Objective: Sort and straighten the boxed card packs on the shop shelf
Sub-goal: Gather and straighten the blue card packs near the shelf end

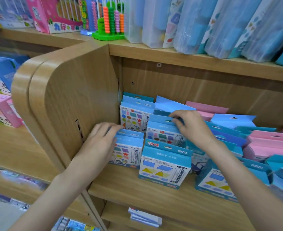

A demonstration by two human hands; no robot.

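Fingers of the left hand (98, 142) are curled round the top flap of a blue card box with coloured shapes on its front (129, 150), held near the left end of the wooden shelf board (134, 185), close to the wooden side wall (80, 100). A second blue box of the same kind (164, 132) is pinched at its top flap by the right hand (191, 126), further back. A blue box with triangles on its front (165, 165) is stood nearer the front edge. Pink card boxes (269, 145) are piled untidily at the right end. A green bead abacus (111, 20) is stood on the shelf above.
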